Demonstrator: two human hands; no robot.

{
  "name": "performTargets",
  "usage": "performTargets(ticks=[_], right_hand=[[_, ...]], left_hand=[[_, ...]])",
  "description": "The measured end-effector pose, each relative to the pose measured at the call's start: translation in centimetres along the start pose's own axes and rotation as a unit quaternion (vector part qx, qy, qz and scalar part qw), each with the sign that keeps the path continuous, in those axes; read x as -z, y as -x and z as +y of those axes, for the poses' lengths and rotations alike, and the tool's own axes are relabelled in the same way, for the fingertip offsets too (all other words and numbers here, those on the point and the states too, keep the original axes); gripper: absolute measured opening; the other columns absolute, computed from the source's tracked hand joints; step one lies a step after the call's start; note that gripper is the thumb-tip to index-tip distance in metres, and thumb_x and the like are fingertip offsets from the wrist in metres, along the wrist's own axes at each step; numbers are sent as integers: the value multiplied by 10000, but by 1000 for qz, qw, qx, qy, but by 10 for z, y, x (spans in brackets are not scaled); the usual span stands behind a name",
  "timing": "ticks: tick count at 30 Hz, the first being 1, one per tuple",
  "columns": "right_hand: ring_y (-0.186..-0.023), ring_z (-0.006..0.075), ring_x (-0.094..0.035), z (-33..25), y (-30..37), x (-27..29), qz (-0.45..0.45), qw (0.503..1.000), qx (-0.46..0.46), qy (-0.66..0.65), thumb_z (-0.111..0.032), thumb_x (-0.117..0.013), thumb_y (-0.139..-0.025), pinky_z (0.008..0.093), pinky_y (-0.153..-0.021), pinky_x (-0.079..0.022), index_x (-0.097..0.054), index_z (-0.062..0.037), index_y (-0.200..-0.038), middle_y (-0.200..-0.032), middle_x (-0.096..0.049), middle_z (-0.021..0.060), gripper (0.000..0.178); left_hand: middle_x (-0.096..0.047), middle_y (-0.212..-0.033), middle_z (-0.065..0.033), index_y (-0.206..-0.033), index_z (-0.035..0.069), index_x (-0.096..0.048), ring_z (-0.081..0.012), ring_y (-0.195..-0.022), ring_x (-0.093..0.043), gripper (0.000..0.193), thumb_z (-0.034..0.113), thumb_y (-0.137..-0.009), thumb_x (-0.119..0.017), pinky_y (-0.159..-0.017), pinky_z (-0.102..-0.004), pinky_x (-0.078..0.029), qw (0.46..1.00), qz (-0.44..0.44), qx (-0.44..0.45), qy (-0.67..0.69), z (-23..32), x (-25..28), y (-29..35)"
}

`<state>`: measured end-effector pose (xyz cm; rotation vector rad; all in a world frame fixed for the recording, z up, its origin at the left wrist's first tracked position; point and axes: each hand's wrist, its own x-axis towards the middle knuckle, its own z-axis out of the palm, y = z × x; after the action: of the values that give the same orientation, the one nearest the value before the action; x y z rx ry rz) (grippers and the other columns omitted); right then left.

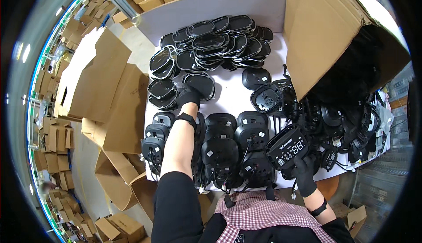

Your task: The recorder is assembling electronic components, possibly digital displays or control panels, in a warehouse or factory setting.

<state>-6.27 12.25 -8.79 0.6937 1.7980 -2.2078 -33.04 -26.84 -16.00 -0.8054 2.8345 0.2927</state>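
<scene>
Cardboard dominates the scene: a large open carton lies tipped on its side at the far right of the white table, its dark mouth facing down toward the person, with a heap of black plastic housings and cables spread from that mouth over the table's right end. How much remains inside the carton cannot be told, since the interior is in shadow.

The left hand, in a black glove with a dark band at the wrist, reaches far across the table, and its grip rests on a glossy oval cover lying flat just beside a stack of like covers. Whether the fingers are closed around the cover's rim or only pressing on it cannot be told. More of these glossy oval covers are piled in overlapping rows along the far side of the table.

The right hand, also gloved in black, has its grip clenched on the lower edge of a black control panel with a lit digit display, holding it tilted above the near right part of the table. A thin cable hangs from that area toward the table edge.

Between the two hands stand rows of rounded black base units, packed touching one another along the near edge.

Flattened and empty brown boxes lean against the table's left side and lie about the floor.
</scene>
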Motion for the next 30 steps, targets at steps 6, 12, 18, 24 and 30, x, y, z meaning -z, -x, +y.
performTargets(ticks=[6,12,18,24,30], right_hand=[[-946,178,-590,9,12,-1,3,1000,-4,-20,-56,-589,-842,325,-818,-485,-587,10,-1152,-1046,-598,77,317],[-939,92,-570,13,-2,10,-19,998,-39,-46,-206,-614,-937,254,-789,-471,-570,-54,-1199,-1086,-620,14,306],[-954,98,-568,5,1,46,-45,998,10,-41,-201,-600,-946,266,-807,-468,-583,-61,-1195,-1083,-619,10,286],[-839,100,-597,-7,-11,96,-102,994,18,-46,-260,-590,-944,268,-743,-477,-618,-22,-1138,-1017,-656,15,308],[-807,81,-606,-47,12,89,-266,963,9,37,-316,-571,-942,220,-675,-476,-580,-24,-1147,-1018,-652,35,357]], left_hand=[[-656,-1194,-149,-1302,66,-553,-284,-1088,-649,455,289,-905,-549,-872,-404,-532,998,-1,11,-69,-10,-14,-24],[-668,-1157,-140,-1139,121,-659,-290,-1063,-655,291,256,-929,-510,-846,-395,-545,998,-7,16,-66,-8,-33,-28],[-689,-1022,-141,-1053,125,-645,-334,-972,-659,314,383,-885,-580,-828,-459,-519,991,129,-37,14,15,0,12],[-674,-906,-199,-870,31,-655,-372,-868,-640,324,338,-782,-605,-758,-458,-484,960,108,-92,242,2,82,162],[-612,-678,-75,-927,-26,-661,-99,-635,-533,257,183,-785,-616,-614,-280,-446,877,80,-46,471,-53,141,425]])
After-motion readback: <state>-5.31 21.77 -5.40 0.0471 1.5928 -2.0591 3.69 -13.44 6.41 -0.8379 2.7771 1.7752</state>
